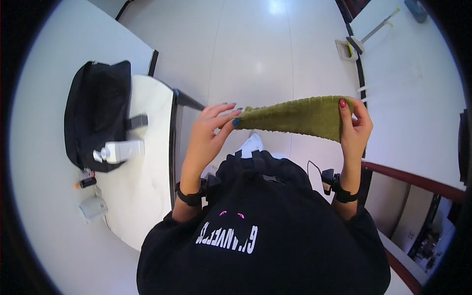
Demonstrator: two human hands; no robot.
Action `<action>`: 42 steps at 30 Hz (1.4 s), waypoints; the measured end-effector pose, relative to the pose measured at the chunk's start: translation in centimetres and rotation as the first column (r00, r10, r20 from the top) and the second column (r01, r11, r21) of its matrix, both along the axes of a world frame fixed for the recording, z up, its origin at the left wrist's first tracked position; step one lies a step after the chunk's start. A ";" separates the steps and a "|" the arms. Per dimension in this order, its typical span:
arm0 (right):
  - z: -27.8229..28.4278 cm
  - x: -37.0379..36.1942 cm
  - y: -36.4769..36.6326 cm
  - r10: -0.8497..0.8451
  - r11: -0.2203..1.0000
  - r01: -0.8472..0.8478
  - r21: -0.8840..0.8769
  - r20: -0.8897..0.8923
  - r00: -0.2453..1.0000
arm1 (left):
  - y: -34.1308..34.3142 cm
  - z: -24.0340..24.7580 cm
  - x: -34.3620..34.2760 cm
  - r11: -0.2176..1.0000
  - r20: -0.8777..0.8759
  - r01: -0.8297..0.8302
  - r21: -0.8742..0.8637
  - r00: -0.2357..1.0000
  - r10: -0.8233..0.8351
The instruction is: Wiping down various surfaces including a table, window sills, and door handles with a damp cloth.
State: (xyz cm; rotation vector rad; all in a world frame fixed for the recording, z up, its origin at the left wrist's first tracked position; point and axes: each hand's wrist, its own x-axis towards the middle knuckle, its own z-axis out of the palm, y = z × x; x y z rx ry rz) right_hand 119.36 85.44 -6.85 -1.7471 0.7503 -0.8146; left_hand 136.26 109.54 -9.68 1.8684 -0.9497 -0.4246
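An olive-green cloth (295,117) with a fuzzy, frayed edge is stretched between my two hands, in front of my body and above the floor. It narrows toward the left and widens toward the right. My left hand (210,130) pinches the narrow end between thumb and fingers, the other fingers fanned out. At the wide end, my right hand (358,127) grips the edge, thumb on the near face and fingers behind. Each wrist wears a black strap with a small device on it.
To my left stands a white table (142,196) bearing a black bag (101,108), a white bottle (120,151) and small items. A broom (381,29) and dustpan (346,50) lie by the far right wall. A dark red frame (418,178) edges an opening at right.
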 end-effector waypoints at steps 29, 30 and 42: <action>-0.9 87.4 -21.3 0.793 0.464 -0.870 0.168 -0.517 0.324 | -14.3 2.3 69.8 0.774 -0.097 -0.630 0.061 0.768 0.633; -0.6 90.1 -21.5 0.814 0.460 -0.870 0.177 -0.476 0.334 | -14.3 1.3 72.5 0.755 -0.197 -0.655 0.018 0.738 0.645; -2.1 117.5 -28.0 0.602 0.796 -0.601 0.071 -0.205 0.772 | -20.7 4.2 106.0 0.936 0.062 -0.350 -0.029 0.934 0.351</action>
